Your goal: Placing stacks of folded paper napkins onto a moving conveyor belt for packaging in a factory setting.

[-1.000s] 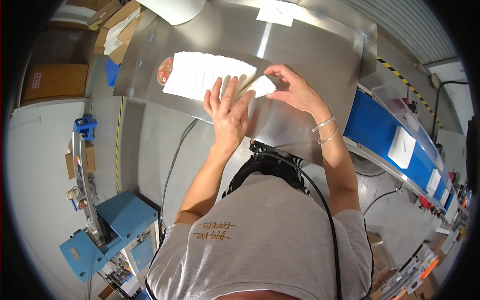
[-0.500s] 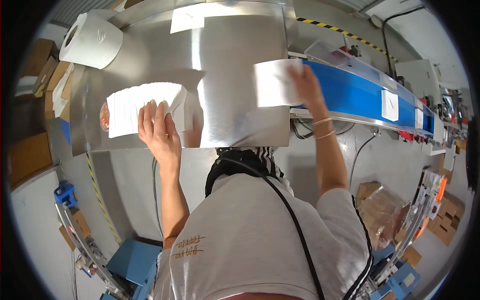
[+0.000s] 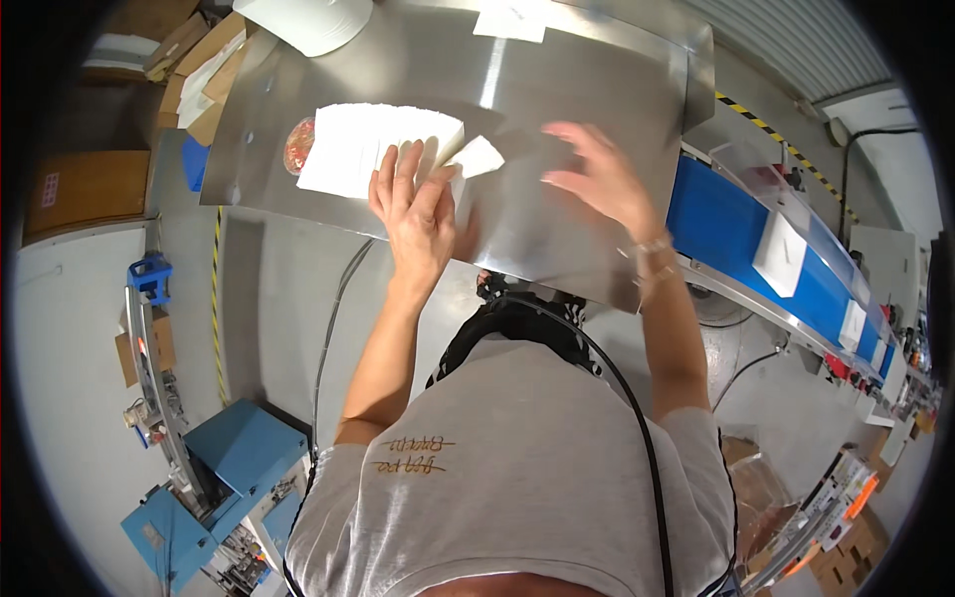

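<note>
A fanned stack of white folded papers or cards [image 3: 348,149] lies on the steel table. My left hand [image 3: 413,214] rests on its near right part, fingers stretched over the papers. One white leaf [image 3: 477,157] juts out at the stack's right end, beside that hand. A round, clear-wrapped reddish item [image 3: 299,146] shows at the left end, partly covered. My right hand [image 3: 602,179] hovers over the table's right part, slightly blurred, its fingers apart with nothing in them. On the blue conveyor belt [image 3: 718,219] lies a white paper [image 3: 781,257].
Further along the belt are more white papers [image 3: 853,324]. A clear guard [image 3: 796,224] borders its far side. At the table's far left stands a large white roll [image 3: 313,20]; a white sheet [image 3: 511,18] lies at the far edge. Cardboard boxes [image 3: 90,194] stand left. A dark cable [image 3: 333,318] hangs down.
My right hand has let go of a white paper at the belt's near end and moved back over the table. That paper now lies on the belt. The whole view has turned.
</note>
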Demonstrator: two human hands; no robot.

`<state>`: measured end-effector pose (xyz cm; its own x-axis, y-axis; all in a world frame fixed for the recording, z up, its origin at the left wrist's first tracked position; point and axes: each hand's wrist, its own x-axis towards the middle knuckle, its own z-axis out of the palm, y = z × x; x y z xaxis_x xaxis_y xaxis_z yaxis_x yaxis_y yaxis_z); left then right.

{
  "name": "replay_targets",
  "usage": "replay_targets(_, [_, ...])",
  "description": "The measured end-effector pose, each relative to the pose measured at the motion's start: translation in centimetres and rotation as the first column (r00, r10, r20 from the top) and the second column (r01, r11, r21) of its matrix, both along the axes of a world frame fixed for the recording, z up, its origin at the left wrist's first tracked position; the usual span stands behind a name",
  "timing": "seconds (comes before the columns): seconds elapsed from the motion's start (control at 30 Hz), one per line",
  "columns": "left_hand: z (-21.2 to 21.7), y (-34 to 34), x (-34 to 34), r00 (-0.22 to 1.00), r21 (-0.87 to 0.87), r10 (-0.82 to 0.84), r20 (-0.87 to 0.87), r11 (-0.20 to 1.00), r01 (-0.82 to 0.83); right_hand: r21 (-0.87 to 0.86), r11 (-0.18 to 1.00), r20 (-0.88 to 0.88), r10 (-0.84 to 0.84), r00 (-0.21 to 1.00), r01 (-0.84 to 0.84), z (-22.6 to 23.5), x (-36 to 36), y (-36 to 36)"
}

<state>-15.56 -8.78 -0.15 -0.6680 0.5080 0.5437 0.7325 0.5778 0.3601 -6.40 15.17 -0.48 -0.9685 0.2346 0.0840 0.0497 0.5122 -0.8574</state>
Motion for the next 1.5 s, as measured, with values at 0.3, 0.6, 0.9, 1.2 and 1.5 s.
replay_targets(0.3, [1.2, -0.3, -0.4, 0.993, 0.065, 0.043, 0.112, 0.997, -0.050, -0.604, 0.796, -0.001, 0.046, 0.999, -0.037, -2.5, -1.1, -1.0])
replay_targets(0.6, [0.4, -1.2, -0.9, 0.998, -0.012, 0.064, 0.006, 0.998, -0.064, 0.459, 0.670, 0.422, -0.742, 0.520, 0.583, -7.3, 19.3, 15.9])
replay_targets(0.9, [0.3, -1.0, -1.3, 0.999, 0.037, 0.042, 0.014, 0.998, -0.042, 0.396, 0.878, -0.156, -0.225, 0.962, 0.270, -1.0, 3.7, 3.4])
replay_targets(1.2, [1.6, -1.4, -1.8, 0.997, 0.024, -0.065, 0.033, 0.998, 0.064, 0.079, 0.957, -0.136, 0.289, 0.948, -0.281, -2.3, -6.8, -3.6])
replay_targets(1.5, [1.0, -2.0, -2.8, 0.993, 0.017, 0.069, 0.091, 0.997, -0.071, 0.205, 0.823, 0.214, -0.566, 0.796, 0.529, -6.7, 11.5, 7.9])
